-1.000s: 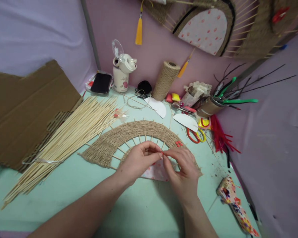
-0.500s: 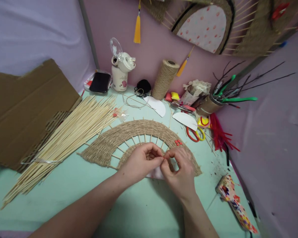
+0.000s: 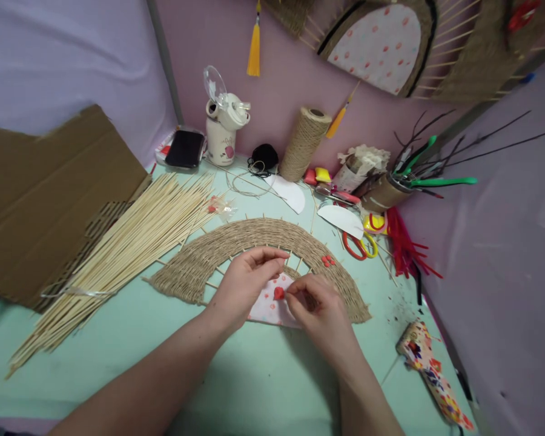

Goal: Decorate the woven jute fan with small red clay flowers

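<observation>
My left hand (image 3: 254,275) is over the middle of a woven twine fan (image 3: 254,233), thumb and forefinger pinched together; anything between them is too small to make out. Lower and to its right, my right hand (image 3: 318,303) pinches a small red lump of what looks like modelling clay (image 3: 278,293) at its fingertips. Beneath both hands lies the fan's white half-round centre with red dots (image 3: 270,312). A cluster of small red petal-like pieces (image 3: 327,261) sits on the woven band, right of the hands.
Thin wooden sticks (image 3: 131,242) lie bundled at left beside cardboard (image 3: 49,206). Behind the fan stand a white bottle (image 3: 220,139) and a twine spool (image 3: 305,145). Scissors (image 3: 356,245) lie to the right. A flower-patterned glue gun (image 3: 431,369) rests at the right edge.
My hands, whose fingertips met before, have moved apart. The left has shifted up and left, the right slightly down and left. The red lump and more of the dotted centre now show.
</observation>
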`<control>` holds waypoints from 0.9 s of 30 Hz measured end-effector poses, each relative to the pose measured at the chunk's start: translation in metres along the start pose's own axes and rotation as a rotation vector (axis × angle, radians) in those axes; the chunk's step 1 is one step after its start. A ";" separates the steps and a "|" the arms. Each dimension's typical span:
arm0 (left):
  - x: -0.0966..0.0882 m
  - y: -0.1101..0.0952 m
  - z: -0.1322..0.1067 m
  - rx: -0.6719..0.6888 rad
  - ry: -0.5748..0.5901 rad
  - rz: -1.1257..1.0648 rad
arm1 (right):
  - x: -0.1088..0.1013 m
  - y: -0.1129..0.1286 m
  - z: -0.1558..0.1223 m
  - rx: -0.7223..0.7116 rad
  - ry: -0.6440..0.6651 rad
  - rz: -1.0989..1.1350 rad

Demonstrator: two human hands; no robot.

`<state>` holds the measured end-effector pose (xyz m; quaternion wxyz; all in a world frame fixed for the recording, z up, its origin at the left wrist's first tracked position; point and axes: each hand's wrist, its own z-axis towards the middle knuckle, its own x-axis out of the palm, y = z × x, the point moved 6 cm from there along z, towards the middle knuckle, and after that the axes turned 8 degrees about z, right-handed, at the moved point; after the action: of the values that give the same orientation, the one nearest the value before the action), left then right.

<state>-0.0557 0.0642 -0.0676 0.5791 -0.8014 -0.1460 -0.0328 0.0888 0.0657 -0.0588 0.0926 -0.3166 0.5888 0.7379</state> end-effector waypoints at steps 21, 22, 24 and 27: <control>0.000 0.005 0.001 -0.043 0.019 -0.086 | 0.006 -0.005 -0.002 -0.016 0.072 0.033; 0.000 0.004 0.001 -0.044 0.016 -0.089 | 0.007 -0.001 -0.002 -0.054 0.074 -0.012; 0.000 0.003 0.000 -0.047 0.010 -0.094 | 0.010 0.006 -0.003 -0.123 0.097 -0.077; 0.000 0.002 -0.001 -0.060 0.001 -0.106 | 0.012 0.012 -0.005 -0.178 0.134 -0.095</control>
<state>-0.0552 0.0628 -0.0696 0.5522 -0.8096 -0.1870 -0.0683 0.0752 0.0550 -0.0562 0.0595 -0.3996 0.5104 0.7592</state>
